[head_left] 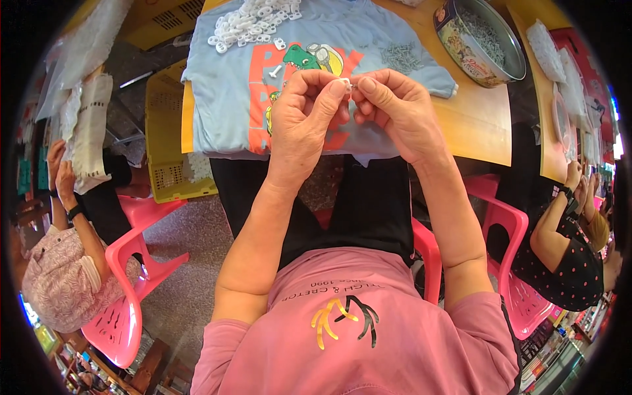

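Where both hands meet, small white ring pinched between left fingers, right fingers

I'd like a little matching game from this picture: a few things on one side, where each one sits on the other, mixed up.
Things:
1. white rings
2. round tin
3. yellow crate
4. small white part

Places:
A. pinched between the fingertips of the left hand and right hand
B. below the table, at its left edge
C. heaped on the far end of the blue shirt
D. on the table's far right, holding small grey pieces

Pairs: 1-C, 2-D, 3-B, 4-A
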{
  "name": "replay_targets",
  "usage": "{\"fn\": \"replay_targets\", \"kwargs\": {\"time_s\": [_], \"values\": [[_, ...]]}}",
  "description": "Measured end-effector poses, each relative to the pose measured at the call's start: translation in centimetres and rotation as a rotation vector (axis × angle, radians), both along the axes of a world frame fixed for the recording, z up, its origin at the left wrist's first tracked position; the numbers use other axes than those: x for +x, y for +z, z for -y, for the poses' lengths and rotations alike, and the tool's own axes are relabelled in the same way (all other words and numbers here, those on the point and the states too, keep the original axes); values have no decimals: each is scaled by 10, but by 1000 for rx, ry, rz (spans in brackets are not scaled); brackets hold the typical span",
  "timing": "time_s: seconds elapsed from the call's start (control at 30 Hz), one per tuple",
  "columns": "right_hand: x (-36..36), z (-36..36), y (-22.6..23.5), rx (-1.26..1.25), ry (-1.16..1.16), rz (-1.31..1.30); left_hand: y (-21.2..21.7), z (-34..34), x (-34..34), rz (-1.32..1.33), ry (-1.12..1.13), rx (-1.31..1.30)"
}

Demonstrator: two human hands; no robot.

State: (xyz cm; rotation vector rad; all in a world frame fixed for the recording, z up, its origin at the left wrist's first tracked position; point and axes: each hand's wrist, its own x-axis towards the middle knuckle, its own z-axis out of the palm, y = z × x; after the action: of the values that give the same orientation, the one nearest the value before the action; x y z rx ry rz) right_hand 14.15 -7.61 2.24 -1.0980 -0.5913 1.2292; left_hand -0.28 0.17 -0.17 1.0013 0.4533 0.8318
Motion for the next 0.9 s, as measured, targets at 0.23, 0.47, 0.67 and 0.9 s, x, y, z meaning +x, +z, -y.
{"fn": "replay_targets", "kwargs": {"time_s": [0.23,0.47,0.67,0.9], "values": [[-4,-2,-1,14,-16,16,0,0,0,-28,19,15],[-14,-7,-2,30,-86,108,2,2,1,-5,37,22],[-18,-10,-2,64,-130,303,5,3,1,-27,50,-13],[-21,-10,-1,54,-162,293,3,2,2,-13,48,27]]}}
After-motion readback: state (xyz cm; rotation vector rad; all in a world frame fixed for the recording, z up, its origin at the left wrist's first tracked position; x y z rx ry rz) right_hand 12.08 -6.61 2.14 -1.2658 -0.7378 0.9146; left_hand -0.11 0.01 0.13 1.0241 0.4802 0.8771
